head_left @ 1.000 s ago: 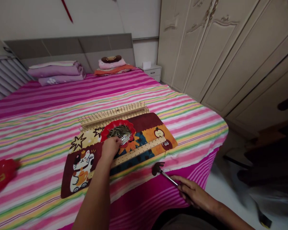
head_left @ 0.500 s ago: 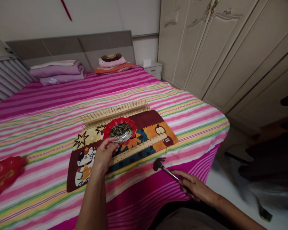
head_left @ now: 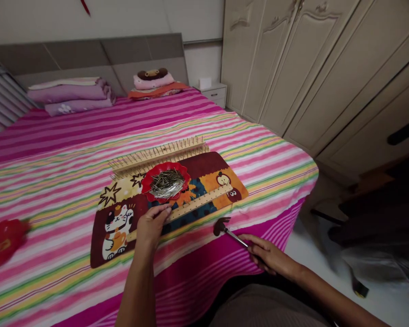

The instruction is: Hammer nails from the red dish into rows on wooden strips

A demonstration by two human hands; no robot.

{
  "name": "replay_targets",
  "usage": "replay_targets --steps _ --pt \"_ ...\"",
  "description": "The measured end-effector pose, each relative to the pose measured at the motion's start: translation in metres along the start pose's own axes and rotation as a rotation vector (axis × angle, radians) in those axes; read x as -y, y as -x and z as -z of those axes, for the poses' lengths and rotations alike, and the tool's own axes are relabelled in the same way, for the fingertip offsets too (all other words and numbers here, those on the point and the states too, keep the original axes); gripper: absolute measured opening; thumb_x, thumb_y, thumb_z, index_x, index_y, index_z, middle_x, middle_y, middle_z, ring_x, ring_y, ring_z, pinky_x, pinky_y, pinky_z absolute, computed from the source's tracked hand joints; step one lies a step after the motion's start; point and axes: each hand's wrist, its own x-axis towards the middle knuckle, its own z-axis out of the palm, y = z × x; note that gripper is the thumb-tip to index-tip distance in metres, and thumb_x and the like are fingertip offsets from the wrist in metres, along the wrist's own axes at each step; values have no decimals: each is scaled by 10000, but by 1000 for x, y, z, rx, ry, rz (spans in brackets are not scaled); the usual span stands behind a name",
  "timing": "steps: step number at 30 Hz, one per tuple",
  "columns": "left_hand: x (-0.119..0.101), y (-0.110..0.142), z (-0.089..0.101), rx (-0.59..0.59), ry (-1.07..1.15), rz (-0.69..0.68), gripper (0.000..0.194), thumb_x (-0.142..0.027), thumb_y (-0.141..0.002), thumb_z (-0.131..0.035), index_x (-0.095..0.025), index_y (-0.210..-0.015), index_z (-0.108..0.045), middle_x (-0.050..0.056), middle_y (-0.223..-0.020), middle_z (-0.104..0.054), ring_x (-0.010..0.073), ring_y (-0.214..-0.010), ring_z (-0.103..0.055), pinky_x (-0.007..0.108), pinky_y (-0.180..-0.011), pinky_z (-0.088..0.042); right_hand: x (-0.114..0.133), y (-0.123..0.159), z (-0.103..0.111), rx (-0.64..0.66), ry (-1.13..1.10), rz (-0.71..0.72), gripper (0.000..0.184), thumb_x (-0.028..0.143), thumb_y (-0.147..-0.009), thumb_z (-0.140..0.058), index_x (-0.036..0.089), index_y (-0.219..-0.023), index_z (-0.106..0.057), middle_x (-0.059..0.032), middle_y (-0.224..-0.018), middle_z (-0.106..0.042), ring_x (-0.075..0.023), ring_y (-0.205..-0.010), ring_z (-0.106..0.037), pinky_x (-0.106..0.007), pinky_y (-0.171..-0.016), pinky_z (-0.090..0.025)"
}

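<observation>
My left hand (head_left: 151, 224) hovers over a wooden strip with holes (head_left: 197, 205), just in front of a red dish (head_left: 166, 182) heaped with thin metal nails; its fingers are pinched together, and what they hold is too small to see. My right hand (head_left: 266, 255) rests on the bed's edge, wrapped round the handle of a small hammer (head_left: 226, 229) whose dark head lies on the sheet. Behind the dish lies a second wooden strip (head_left: 158, 155) studded with upright nails. Everything sits on a colourful cat-print mat (head_left: 122, 218).
The striped pink bedspread (head_left: 71, 150) covers a large bed. Folded bedding (head_left: 70, 94) and a plush toy on pillows (head_left: 153, 81) lie at the headboard. A red bag (head_left: 2, 243) is at the left edge. Cream wardrobes (head_left: 293, 68) stand to the right.
My left hand drew back from the nail dish toward me, to the near wooden strip, fingers pinched. My right hand stayed on the hammer. The view shifted slightly downward.
</observation>
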Motion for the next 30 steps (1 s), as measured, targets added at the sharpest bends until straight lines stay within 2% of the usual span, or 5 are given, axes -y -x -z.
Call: replay_targets --steps 4,9,18,25,30 --pt "5 0 -15 -56 100 37 401 -369 -474 -750 -141 -800 -697 23 -689 -671 126 -622 -591 259 -608 -490 -2 -1 1 4 -11 17 556 375 -782 -454 210 -1312 -421 95 -520 -444 -33 -322 -306 -127 -293 -171" --pt "10 -1 -20 -70 -6 -21 348 -365 -543 -698 -149 -815 -691 0 -643 -658 76 -506 -509 222 -539 -434 -6 -3 2 -3 -2 15 578 380 -782 -459 212 -1332 -405 96 -524 -443 -30 -319 -317 -127 -295 -183" --pt "14 0 -22 -76 -174 -76 326 -399 -604 -646 -176 -838 -687 -16 -636 -639 101 -531 -513 243 -576 -432 -4 -2 1 -18 0 -8 555 356 -776 -464 235 -1316 -430 91 -532 -460 -34 -327 -330 -131 -301 -187" --pt "19 0 -21 -100 -436 -286 210 -398 -666 -592 -208 -716 -666 12 -765 -672 164 -732 -595 285 -723 -447 2 7 -5 -3 18 38 593 399 -775 -470 162 -1318 -436 109 -471 -372 -45 -333 -275 -157 -332 -163" --pt "22 -1 -22 -113 -542 -415 157 -347 -692 -563 -212 -660 -636 11 -719 -633 159 -719 -581 273 -704 -435 34 19 -23 -4 45 118 564 391 -792 -478 182 -1315 -454 80 -549 -421 -53 -389 -305 -181 -381 -209"
